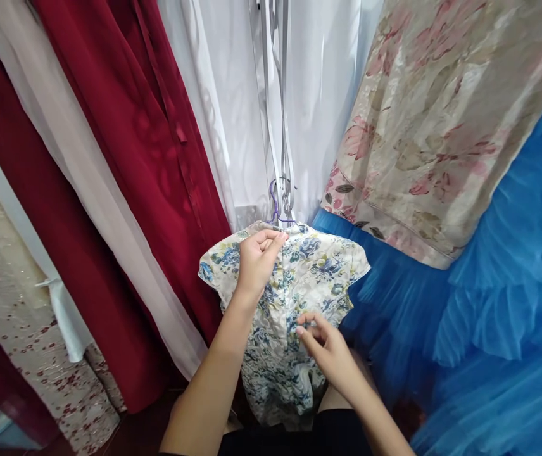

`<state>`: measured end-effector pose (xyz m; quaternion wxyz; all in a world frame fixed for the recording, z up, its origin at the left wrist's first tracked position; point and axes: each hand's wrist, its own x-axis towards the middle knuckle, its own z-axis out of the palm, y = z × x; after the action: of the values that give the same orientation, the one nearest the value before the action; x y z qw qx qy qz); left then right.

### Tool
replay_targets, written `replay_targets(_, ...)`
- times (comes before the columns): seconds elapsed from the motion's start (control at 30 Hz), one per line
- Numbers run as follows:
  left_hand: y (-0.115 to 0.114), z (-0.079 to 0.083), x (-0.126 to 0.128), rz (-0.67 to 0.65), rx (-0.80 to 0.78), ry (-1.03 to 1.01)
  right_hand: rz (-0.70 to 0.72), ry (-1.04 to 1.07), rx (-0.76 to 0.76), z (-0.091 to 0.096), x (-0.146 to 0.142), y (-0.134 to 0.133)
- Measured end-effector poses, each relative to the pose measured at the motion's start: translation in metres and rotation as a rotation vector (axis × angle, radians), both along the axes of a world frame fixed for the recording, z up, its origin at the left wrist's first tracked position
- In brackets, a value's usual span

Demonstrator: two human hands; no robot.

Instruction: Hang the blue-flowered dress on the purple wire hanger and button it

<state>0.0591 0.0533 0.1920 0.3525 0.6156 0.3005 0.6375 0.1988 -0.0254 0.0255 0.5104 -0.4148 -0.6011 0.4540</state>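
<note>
A short-sleeved floral dress (318,272), off-white with blue and olive flowers, hangs in front of me on a thin purple hanger (273,201). A straight seam runs down its middle from the neckline. My left hand (258,256) is closed in a pinch on the dress's upper edge, beside that seam and just below the hanger. Lower down, to the right of the seam, my right hand (323,342) is in front of the fabric. Its thumb and forefinger curl together in a pinch; anything between them is too small to make out.
Dark red cloth (157,164) and a pale pink panel (85,171) hang at the left, beside a sequined flowered fabric (28,342). White fabric (233,95) with dangling straps hangs behind. At the right are a pink-flowered skirt (423,126) and blue ruffled tulle (489,316).
</note>
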Motion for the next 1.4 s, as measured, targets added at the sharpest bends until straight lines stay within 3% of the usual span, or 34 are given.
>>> replay_targets(0.23,-0.008,-0.016,-0.005,-0.011,0.048,0.124,-0.156,-0.138,0.435,0.113,0.02,0.048)
replay_targets(0.37,-0.01,-0.021,-0.004,-0.03,0.047,0.104,-0.199,-0.367,0.603,0.147,0.014,0.074)
replay_targets(0.6,0.0,-0.028,-0.001,-0.002,0.007,0.107,-0.311,-0.488,0.733,0.148,0.012,0.082)
replay_targets(0.77,0.013,-0.044,0.011,0.021,-0.082,0.054,-0.33,-0.401,0.709,0.144,0.017,0.084)
replay_targets(1.0,0.013,-0.06,0.013,-0.004,-0.15,0.076,-0.295,-0.354,0.668,0.138,0.023,0.081)
replay_targets(1.07,0.015,-0.072,0.013,-0.012,-0.192,0.113,-0.296,-0.299,0.67,0.142,0.024,0.079)
replay_targets(1.13,0.016,-0.094,0.016,-0.025,-0.252,0.162,-0.32,-0.203,0.67,0.15,0.027,0.076)
replay_targets(1.3,-0.005,-0.176,0.02,-0.064,-0.395,0.267,-0.334,0.005,0.604,0.164,0.046,0.075)
replay_targets(1.4,-0.026,-0.213,0.015,-0.088,-0.454,0.306,-0.31,0.108,0.532,0.16,0.064,0.076)
